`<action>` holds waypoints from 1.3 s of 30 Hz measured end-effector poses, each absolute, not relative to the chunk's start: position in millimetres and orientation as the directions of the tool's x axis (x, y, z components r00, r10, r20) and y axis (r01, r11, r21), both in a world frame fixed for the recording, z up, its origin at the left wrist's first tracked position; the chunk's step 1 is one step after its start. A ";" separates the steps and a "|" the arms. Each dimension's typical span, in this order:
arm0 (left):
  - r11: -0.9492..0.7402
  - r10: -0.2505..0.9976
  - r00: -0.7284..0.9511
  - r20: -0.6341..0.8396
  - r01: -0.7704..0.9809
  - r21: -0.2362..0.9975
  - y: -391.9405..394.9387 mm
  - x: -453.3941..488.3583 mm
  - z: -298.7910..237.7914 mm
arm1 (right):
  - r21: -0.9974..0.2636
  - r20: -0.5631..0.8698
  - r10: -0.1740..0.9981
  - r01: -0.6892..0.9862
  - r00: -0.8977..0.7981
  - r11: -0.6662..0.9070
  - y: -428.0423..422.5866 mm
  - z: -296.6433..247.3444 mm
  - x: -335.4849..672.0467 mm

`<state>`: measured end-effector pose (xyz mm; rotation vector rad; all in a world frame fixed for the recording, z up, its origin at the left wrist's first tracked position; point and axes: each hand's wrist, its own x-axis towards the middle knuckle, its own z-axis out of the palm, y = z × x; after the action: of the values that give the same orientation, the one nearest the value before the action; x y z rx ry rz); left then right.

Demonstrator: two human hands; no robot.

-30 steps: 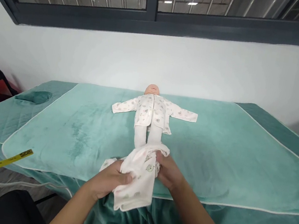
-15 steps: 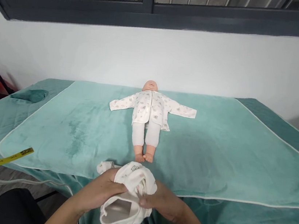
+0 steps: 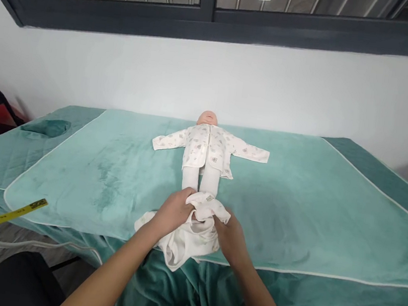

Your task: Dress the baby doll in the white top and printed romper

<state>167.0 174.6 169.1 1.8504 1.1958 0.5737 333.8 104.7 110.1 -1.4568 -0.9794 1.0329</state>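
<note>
A baby doll [image 3: 207, 119] lies on its back on the green-covered bed, arms spread. It wears a printed white jacket [image 3: 197, 148], loosely closed at the front, and white leggings [image 3: 190, 177]. Bunched printed white baby pants [image 3: 190, 241] are held at the doll's feet, which they hide. My left hand [image 3: 174, 212] grips the upper left edge of the fabric, fingers closed. On the opposite side, my right hand [image 3: 231, 238] pinches the edge, its fingertips partly behind the cloth. Part of the pants hangs toward the bed's front edge.
The green bed cover [image 3: 312, 212] has white piping and drapes over the front. A yellow tag [image 3: 7, 217] and a pale cable [image 3: 26, 246] are at the left front, above a black chair [image 3: 10, 280]. Behind the bed stands a white wall [image 3: 142, 74] below a window.
Both hands have moved forward, away from me, carrying the pants from the bed's front edge to the doll's feet. The feet were visible before and are now covered.
</note>
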 end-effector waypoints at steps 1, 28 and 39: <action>-0.209 0.894 0.446 -0.049 0.511 0.834 173.1 165.6 170.0 | -0.993 -0.081 0.951 0.053 0.299 -0.102 105.3 108.0 333.6; -0.621 0.781 0.390 0.489 0.392 0.679 217.9 211.0 184.0 | -0.968 0.210 0.793 0.010 0.572 0.249 191.6 136.7 364.9; 0.290 0.878 0.469 -0.098 -0.358 0.888 240.3 160.5 195.0 | -0.992 0.059 0.958 0.121 0.280 0.026 194.5 123.0 402.3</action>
<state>160.5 240.3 195.0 0.9350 0.6678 0.9106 402.3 194.5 123.0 -1.3835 -1.0946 0.9068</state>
